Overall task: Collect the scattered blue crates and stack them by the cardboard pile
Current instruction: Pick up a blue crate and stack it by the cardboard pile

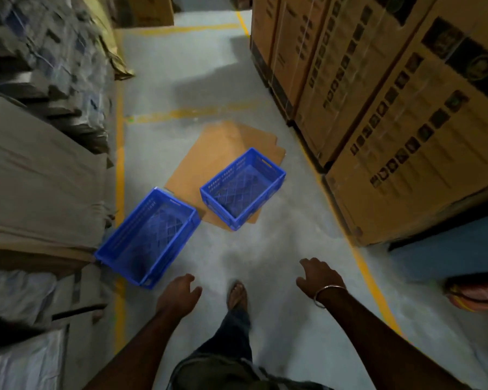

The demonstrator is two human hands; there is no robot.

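meanwhile 2 blue crates [148, 237] [243, 187] sit unstacked, their embossed lettering unreadable.

arms: bare, no sleeves | right wrist: thin metal bangle [326, 295] | legs: dark trousers [231, 333] | foot: open sandal [237, 295]

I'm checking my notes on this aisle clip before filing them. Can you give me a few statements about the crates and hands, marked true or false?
1. Two blue crates stand on the floor. True: the near crate and the far crate.
2. The crates are stacked. False: they stand apart, side by side.
3. The far crate rests partly on a flat cardboard sheet. True.
4. The left hand holds a crate. False: it holds nothing.
5. The right hand is empty. True.
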